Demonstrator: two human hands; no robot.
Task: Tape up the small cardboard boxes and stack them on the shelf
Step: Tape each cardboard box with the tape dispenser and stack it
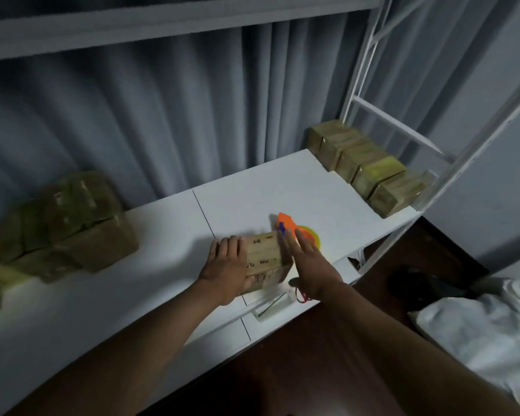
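A small cardboard box [266,259] with black printed characters lies on the white shelf board [150,283] near its front edge. My left hand [227,265] rests flat on the box's left side, fingers straight. To the right of the box my right hand [309,262] is stretched out flat, fingers extended, close to the box's right side. Just behind the box lies an orange tape dispenser [288,225] with a yellow-green roll [311,234].
A row of taped boxes [370,169] stands at the shelf's right end by the white metal frame [403,127]. A pile of boxes [57,223] sits at the left. Grey curtain behind. A small white object with red wires [278,303] lies at the front edge. White cloth [487,322] on the floor.
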